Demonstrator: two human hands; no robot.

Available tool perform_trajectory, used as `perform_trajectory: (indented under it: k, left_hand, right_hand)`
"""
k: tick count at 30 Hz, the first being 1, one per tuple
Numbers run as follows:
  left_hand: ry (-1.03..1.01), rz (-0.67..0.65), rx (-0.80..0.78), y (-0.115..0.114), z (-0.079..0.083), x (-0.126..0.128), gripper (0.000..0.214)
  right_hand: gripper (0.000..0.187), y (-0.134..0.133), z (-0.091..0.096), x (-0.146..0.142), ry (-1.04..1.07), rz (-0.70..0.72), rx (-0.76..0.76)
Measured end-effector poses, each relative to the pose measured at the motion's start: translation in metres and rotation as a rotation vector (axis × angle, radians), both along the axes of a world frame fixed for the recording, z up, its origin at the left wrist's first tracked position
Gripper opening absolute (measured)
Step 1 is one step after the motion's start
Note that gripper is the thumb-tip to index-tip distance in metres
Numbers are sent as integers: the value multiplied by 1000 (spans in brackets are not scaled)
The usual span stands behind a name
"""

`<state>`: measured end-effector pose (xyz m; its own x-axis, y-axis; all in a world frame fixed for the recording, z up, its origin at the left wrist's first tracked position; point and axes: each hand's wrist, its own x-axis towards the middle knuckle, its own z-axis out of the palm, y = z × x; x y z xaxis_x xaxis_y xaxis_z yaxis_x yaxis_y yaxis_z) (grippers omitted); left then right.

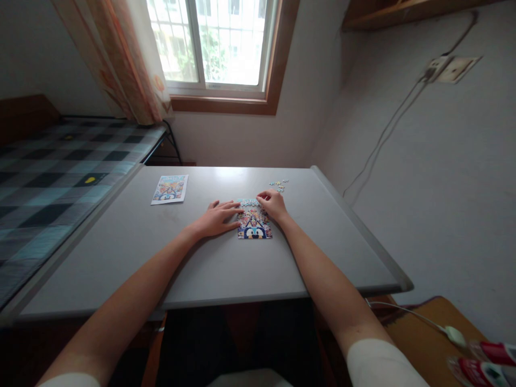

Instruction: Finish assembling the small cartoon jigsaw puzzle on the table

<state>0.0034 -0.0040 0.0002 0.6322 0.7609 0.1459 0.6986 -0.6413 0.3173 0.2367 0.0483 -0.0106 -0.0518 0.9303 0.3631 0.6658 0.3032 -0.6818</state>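
Note:
A jigsaw puzzle [255, 228] lies flat on the grey table, a blue cartoon dog face along its near edge. A band of light blue pieces runs across its far side, with a table-coloured gap below that band. My left hand [220, 217] rests with fingers spread, the fingertips on the puzzle's left edge. At the far right corner of the puzzle, my right hand [273, 204] is closed in a pinch on a puzzle piece, mostly covered by the fingers. Several loose puzzle pieces [279, 185] are scattered just beyond my right hand.
A printed picture sheet [170, 190] lies at the far left of the table [201, 274]. A bed [80, 156] stands to the left, a wall with cables [381, 141] to the right. At lower right, a brown surface [433, 328] holds a white plug and red-labelled bottles [479, 371].

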Motion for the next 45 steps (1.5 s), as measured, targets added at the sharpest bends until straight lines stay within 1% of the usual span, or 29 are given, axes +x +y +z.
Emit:
perform_trajectory:
  k: [7, 15, 20, 22, 26, 28, 35, 45]
  left_hand:
    - [4, 2, 6, 1, -1, 0, 50]
    - [12, 8, -2, 0, 0, 0, 50]
    - [7, 8, 5, 0, -1, 0, 49]
    - [6, 9, 4, 0, 0, 0, 49]
    - [10, 12, -10, 0, 1, 0, 50]
    - [9, 13, -15, 0, 1, 0, 50]
    - [8, 5, -11, 0, 1, 0, 51]
    - [11, 9, 6, 0, 0, 0, 49]
  right_hand:
    - [11, -5, 1, -4, -66, 151, 19]
    - [13, -1, -5, -4, -101, 187, -2]
    - [14, -2, -4, -5, -92, 176, 1]
    - [17, -2, -3, -4, -69, 138, 5]
    - [19, -1, -1, -2, -30, 17, 12]
    - [17, -1, -1, -1, -35, -4, 3]
    - [16, -4, 0, -2, -122, 83, -36]
    - [17, -3, -2, -3, -156, 73, -43]
